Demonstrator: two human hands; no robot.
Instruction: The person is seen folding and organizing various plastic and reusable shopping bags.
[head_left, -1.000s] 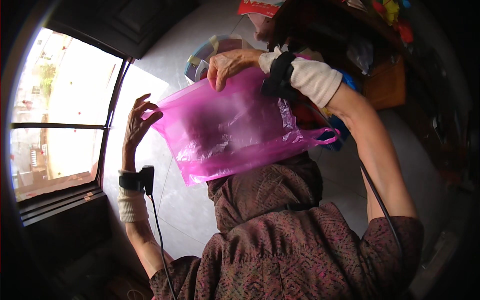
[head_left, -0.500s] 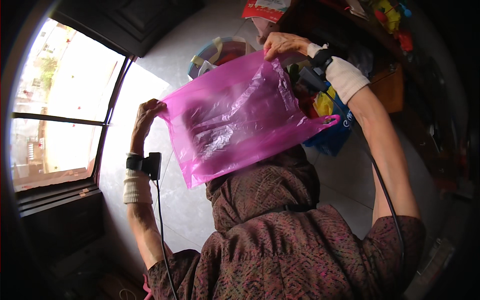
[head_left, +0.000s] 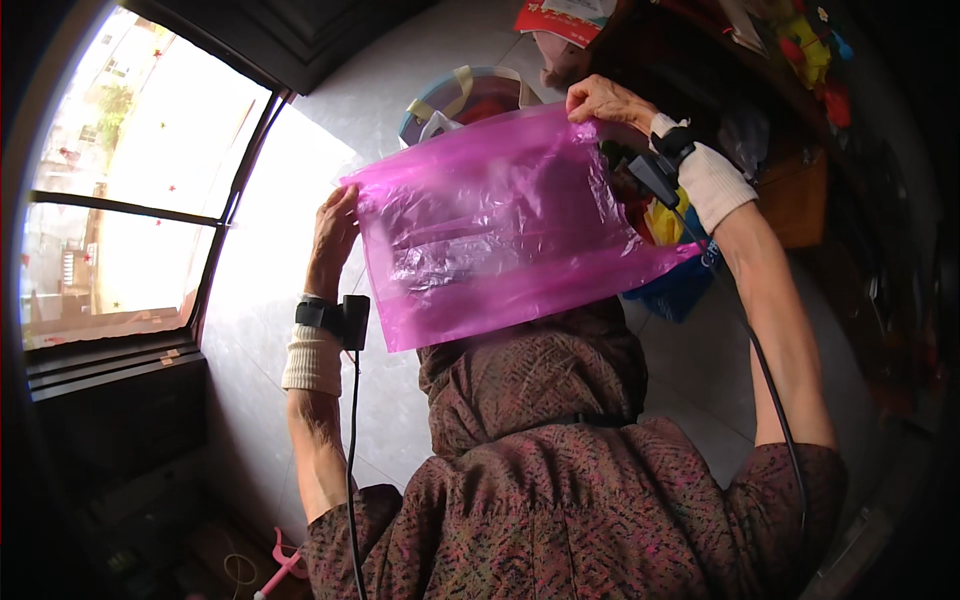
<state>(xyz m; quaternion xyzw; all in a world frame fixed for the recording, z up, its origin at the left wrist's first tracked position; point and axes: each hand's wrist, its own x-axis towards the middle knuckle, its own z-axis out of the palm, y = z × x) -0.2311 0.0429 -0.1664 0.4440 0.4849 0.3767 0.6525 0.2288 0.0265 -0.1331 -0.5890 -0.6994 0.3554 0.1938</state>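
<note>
A thin, see-through pink plastic bag (head_left: 500, 230) hangs spread out between my two hands, creased and shiny in the middle. My left hand (head_left: 335, 225) pinches its upper left corner. At the upper right corner, my right hand (head_left: 608, 103) is closed on the bag's edge. One handle of the bag trails free to the right, below my right wrist. Both wrists carry a pale knitted cuff and a black strapped device with a cable. Behind the bag's top edge stands a round container (head_left: 470, 95) with a light strap, partly hidden.
A blue bag (head_left: 672, 292) with yellow and red things sits beyond the pink bag's right side. Farther off are a red-and-white packet (head_left: 560, 20) and a wooden cabinet (head_left: 800, 195). A bright window (head_left: 140, 180) fills the left. Grey floor tiles (head_left: 265, 400) lie below.
The left hand has risen a little and shifted right in the picture. The right hand has moved slightly right and down, and the bag's lower left corner sits higher.
</note>
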